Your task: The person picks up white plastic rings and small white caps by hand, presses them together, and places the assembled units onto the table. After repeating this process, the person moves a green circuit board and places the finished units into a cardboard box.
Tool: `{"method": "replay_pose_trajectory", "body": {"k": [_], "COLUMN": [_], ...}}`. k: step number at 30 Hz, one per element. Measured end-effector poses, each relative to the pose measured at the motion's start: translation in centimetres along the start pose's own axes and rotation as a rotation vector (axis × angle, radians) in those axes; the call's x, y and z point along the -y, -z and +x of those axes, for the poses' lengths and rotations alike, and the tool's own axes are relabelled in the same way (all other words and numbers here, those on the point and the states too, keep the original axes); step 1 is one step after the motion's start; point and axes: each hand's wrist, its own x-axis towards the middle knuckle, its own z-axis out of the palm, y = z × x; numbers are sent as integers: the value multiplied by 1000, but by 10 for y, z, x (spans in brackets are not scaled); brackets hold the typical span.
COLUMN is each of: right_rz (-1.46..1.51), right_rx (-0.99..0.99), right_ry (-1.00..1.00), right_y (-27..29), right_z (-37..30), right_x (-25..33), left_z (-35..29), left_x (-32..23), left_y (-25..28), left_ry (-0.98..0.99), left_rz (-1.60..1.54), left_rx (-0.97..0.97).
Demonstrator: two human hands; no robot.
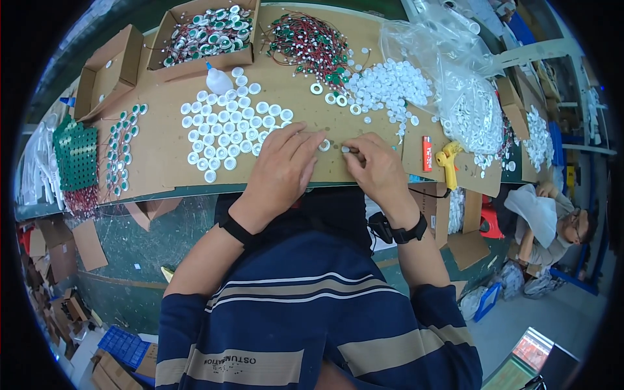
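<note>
My left hand (286,162) rests palm down at the cardboard's near edge, fingers stretched out and loosely bent. Beside its fingertips lies a small white round cap (324,145). My right hand (377,162) is closed in a pinch, thumb and finger on a small pale disc (346,149). To the left of my left hand, several white round caps (224,130) lie spread in rough rows. Beyond my right hand is a heap of small translucent white discs (390,88), with a few white rings (330,99) at its left edge.
Wired green discs (211,32) fill a cardboard box at the back, near a tangle of red-wired parts (305,45). A white squeeze bottle (219,80) stands behind the caps. At right are a red lighter (427,154), a yellow glue gun (448,162) and plastic bags (468,104). Another person (552,227) sits at far right.
</note>
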Motion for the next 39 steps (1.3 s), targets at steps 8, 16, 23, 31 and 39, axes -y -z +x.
{"method": "replay_pose_trajectory", "body": {"k": [8,16,23,31,39], "right_rz": [36,30,76,92,124], "right_rx": [-43,-22,16,-28,-43], "right_ry": [110,77,82,-5,-10], "right_y": [-14,-22,-20,-14,-16], "right_z": [17,20,20,12,9], "right_x": [15,15,15,11,10], "left_z": [0,0,7,16,16], "left_x": [-1,1,-1,5,4], "left_y": [0,-2,0,-4,-7], "left_ry": [31,44,40,-5,-11], "left_rz": [-28,-53,-77,-120,-103], "left_rx": [-2,-1,65,96,53]}}
